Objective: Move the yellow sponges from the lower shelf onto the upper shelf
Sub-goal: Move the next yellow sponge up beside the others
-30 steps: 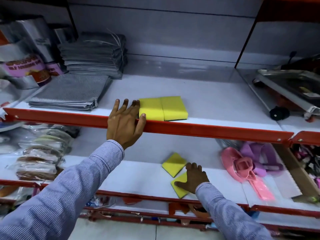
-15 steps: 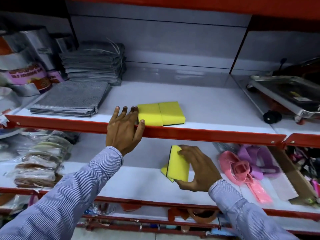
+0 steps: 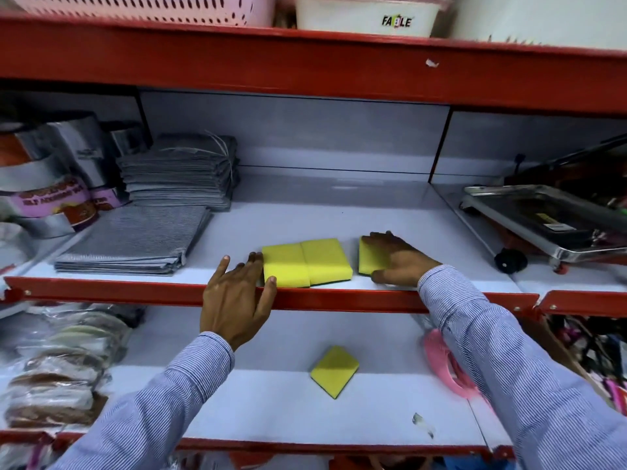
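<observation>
Even, bright overhead light; soft blur and wide-angle bowing toward edges.

third sponge: right half under right hand | pink item: blurred, behind sleeve

Up top, the white plastic tub on the highest shelf reads "FABLE" in black letters with a red middle letter, while print on the purple-labelled silver foil roll at left is too blurred to read.
</observation>
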A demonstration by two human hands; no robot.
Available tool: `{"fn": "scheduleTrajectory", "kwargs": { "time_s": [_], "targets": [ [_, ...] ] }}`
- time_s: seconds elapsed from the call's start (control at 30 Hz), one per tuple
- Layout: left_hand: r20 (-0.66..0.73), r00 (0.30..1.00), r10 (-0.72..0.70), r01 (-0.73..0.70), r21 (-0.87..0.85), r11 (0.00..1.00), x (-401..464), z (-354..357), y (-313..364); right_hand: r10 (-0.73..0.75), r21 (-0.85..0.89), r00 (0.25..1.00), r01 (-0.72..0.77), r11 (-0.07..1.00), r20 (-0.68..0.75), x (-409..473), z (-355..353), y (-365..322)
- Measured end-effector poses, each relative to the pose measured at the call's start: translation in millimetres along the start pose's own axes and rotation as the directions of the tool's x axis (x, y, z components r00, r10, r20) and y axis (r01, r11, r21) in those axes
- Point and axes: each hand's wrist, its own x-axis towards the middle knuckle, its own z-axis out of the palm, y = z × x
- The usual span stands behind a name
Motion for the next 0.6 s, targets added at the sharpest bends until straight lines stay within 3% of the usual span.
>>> {"fn": "scheduleTrajectory", "kwargs": {
  "time_s": [0.07, 0.13, 0.2, 0.23, 0.3, 0.33, 0.4, 0.43, 0.47, 0.53, 0.57, 0.6],
  "targets": [
    [-0.004, 1.0, 0.001, -0.001, 0.005, 1.0, 1.4, -0.3, 0.8, -0.071, 0.016, 0.997, 0.071, 0.997, -0.023, -6.2, -1.6, -2.0],
    [-0.01, 1.0, -0.007, 0.007, 0.002, 1.0, 2.8, 0.6, 1.6, -0.249, 0.05, 0.919, 0.276, 0.96, -0.305, -19.5, -2.0, -8.6],
    [-0.019, 1.0, -0.016, 0.016, 0.006, 1.0, 2.0, 2.6, 1.5, -0.442, -0.081, 0.664, 0.501, 0.862, -0.603, -35.9, 8.4, -12.5],
    [-0.025, 1.0, -0.016, 0.016, 0.009, 1.0, 2.4, 3.2, 1.7, -0.523, -0.176, 0.521, 0.574, 0.8, -0.675, -46.7, 16.3, -14.0],
    [-0.033, 0.999, -0.02, 0.02, 0.014, 1.0, 3.0, 4.4, 1.0, -0.678, -0.345, 0.337, 0.665, 0.662, -0.653, -66.1, 40.8, -13.8],
    [-0.035, 0.999, -0.025, 0.025, 0.016, 1.0, 2.9, 6.3, 0.4, -0.748, -0.401, 0.307, 0.692, 0.6, -0.589, -71.3, 56.9, -10.1],
    [-0.049, 0.998, -0.027, 0.028, 0.018, 0.999, 4.9, 5.9, 2.0, -0.843, -0.454, 0.34, 0.725, 0.517, -0.418, -73.4, 93.1, 1.7],
    [-0.051, 0.998, -0.03, 0.031, 0.015, 0.999, 5.4, 6.6, 2.0, -0.856, -0.45, 0.397, 0.731, 0.514, -0.332, -68.6, 115.8, 9.7],
    [-0.053, 0.998, -0.031, 0.032, 0.009, 0.999, 6.0, 6.9, 2.0, -0.829, -0.428, 0.5, 0.711, 0.558, -0.25, -61.7, 138.2, 16.8],
    [-0.06, 0.998, -0.031, 0.032, 0.008, 0.999, 6.5, 7.5, 2.3, -0.556, -0.328, 0.825, 0.499, 0.802, -0.105, -44.0, 178.6, 26.7],
    [-0.057, 0.998, -0.032, 0.033, 0.012, 0.999, 7.2, 8.7, 1.6, -0.333, -0.304, 0.943, 0.313, 0.9, -0.015, -34.2, 197.8, 31.6],
    [-0.053, 0.998, -0.035, 0.036, 0.015, 0.999, 7.8, 9.7, 1.1, -0.11, -0.283, 0.991, 0.129, 0.951, 0.081, -25.9, 215.1, 34.9]
  ]
}}
